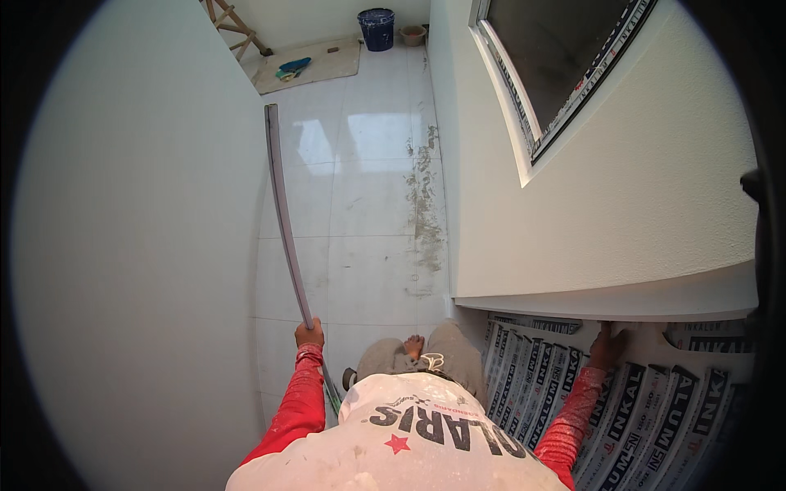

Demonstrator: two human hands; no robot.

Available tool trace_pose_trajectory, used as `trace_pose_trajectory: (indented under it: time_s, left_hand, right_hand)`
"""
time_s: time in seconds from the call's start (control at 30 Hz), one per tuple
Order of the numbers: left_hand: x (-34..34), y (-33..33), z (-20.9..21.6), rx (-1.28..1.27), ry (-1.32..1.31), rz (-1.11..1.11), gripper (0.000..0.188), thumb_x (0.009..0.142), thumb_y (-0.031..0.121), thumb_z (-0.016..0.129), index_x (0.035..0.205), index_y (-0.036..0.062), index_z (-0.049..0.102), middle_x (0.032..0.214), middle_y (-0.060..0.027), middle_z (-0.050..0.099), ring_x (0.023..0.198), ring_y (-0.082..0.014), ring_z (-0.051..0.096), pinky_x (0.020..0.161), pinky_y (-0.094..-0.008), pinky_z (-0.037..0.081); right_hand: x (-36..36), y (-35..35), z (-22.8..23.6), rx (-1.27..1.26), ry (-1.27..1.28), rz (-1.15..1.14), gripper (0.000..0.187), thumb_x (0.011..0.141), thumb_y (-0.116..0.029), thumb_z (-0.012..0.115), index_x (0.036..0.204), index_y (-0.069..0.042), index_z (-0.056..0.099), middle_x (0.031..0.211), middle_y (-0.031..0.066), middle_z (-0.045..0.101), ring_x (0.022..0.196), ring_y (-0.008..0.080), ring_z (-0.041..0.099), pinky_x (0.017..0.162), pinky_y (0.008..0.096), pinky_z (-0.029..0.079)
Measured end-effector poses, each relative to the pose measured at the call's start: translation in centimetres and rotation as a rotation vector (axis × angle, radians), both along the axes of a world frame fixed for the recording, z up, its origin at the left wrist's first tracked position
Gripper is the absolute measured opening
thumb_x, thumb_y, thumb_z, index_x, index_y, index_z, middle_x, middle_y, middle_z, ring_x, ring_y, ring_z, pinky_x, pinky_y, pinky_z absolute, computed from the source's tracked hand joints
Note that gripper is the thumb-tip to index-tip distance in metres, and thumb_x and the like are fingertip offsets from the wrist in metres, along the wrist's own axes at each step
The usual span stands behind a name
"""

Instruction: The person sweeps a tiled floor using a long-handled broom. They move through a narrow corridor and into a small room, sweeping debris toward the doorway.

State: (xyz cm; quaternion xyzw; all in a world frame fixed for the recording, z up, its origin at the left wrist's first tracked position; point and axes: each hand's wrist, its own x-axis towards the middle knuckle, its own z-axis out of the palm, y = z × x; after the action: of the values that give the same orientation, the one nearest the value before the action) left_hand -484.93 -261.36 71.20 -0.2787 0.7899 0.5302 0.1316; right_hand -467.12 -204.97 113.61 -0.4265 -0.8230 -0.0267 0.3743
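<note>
My left hand (309, 333) is closed around a long, narrow grey metal bar, like a plasterer's straightedge (286, 221). The bar stretches far ahead along the left wall, and its near end passes back beside my body. On the right, my right hand (607, 345) is at the wall's corner, its visible fingers apart against a white strip. Nothing shows in it, though the fingertips are partly hidden by the edge. Around that hand are frame pieces covered in printed protective film (540, 368).
A smooth pale wall (139, 245) rises close on the left. The right wall (606, 221) holds a film-edged window (565, 65). Dried smears (424, 213) mark the tiled floor (360, 204). Far ahead are a dark blue bucket (377, 31), a small basin (413, 35), a board (327, 72) and a wooden trestle (236, 29).
</note>
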Motion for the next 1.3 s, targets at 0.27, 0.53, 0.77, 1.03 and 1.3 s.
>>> trace_pose_trajectory:
  time_s: [0.27, 0.53, 0.77, 1.03, 1.3]
  left_hand:
    - [0.0, 5.6, 0.8, 0.025, -0.3, 0.01, 0.045, 0.088, 0.038, 0.059, 0.074, -0.0045, 0.065, 0.06, -0.0174, 0.063, 0.049, -0.0296, 0.066, 0.05, -0.0408, 0.053]
    - [-13.8, 3.1, 0.0, 0.055, -0.312, -0.105, 0.047, 0.088, 0.039, 0.061, 0.077, -0.0064, 0.063, 0.061, -0.0158, 0.064, 0.049, -0.0305, 0.066, 0.05, -0.0402, 0.055]
    - [-26.9, -2.0, 0.6, -0.026, -0.1, -0.072, 0.045, 0.09, 0.036, 0.058, 0.075, -0.006, 0.062, 0.057, -0.0119, 0.06, 0.045, -0.0262, 0.062, 0.042, -0.0377, 0.052]
    - [-42.4, -3.3, 1.2, -0.155, 0.015, -0.236, 0.05, 0.091, 0.04, 0.057, 0.092, -0.0093, 0.066, 0.076, -0.016, 0.068, 0.05, -0.0244, 0.063, 0.041, -0.0352, 0.052]
    - [-63.9, -7.4, -0.5, -0.271, 0.099, -0.455, 0.048, 0.09, 0.044, 0.057, 0.085, -0.0022, 0.068, 0.069, -0.0224, 0.065, 0.064, -0.0377, 0.065, 0.062, -0.0477, 0.05]
  right_hand:
    - [-2.9, -8.1, 2.6, -0.278, -0.047, 0.373, 0.038, 0.082, -0.021, 0.063, 0.102, 0.011, 0.056, 0.091, 0.0186, 0.062, 0.084, 0.0267, 0.059, 0.078, 0.0362, 0.046]
    - [-3.0, -8.1, 2.1, -0.446, 0.049, 0.133, 0.027, 0.082, -0.021, 0.064, 0.073, 0.004, 0.057, 0.062, 0.0056, 0.055, 0.056, 0.0137, 0.05, 0.054, 0.0317, 0.043]
    - [-7.0, -10.2, 9.8, -0.361, -0.608, -0.198, 0.038, 0.072, -0.033, 0.074, 0.06, -0.001, 0.056, 0.052, 0.0119, 0.056, 0.048, 0.0246, 0.059, 0.052, 0.0367, 0.047]
    - [-9.3, -10.1, 11.1, -0.347, -0.714, -0.587, 0.044, 0.073, -0.038, 0.075, 0.102, -0.005, 0.066, 0.095, 0.0188, 0.069, 0.09, 0.0368, 0.066, 0.08, 0.0442, 0.051]
    - [-8.5, -13.8, 6.3, 0.088, -0.353, -0.917, 0.039, 0.079, -0.02, 0.071, 0.116, -0.009, 0.061, 0.113, 0.0158, 0.062, 0.106, 0.0366, 0.059, 0.086, 0.0473, 0.049]
